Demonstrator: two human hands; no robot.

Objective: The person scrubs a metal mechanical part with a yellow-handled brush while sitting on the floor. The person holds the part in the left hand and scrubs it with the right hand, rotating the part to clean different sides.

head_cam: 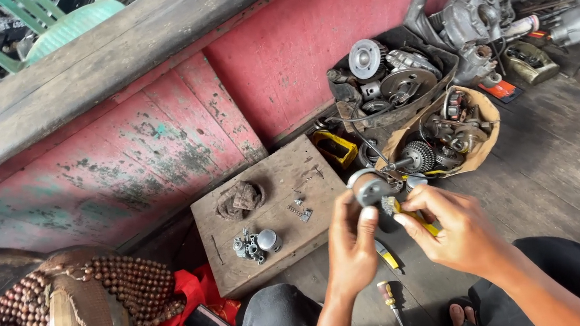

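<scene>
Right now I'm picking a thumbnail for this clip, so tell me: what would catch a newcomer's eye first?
First, the two hands at centre: the left hand holds up a round grey metal part, while the right hand works a small yellow-handled brush against it. Behind them, a worn red wall fills the background. Upper right, a black tray and a cardboard box brim with greasy engine parts.

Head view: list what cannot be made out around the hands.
- Round grey metal part: underside hidden by left hand.
- Yellow-handled brush: handle mostly covered by right hand.
- Small grey metal fittings on wooden block: too small to identify.
</scene>
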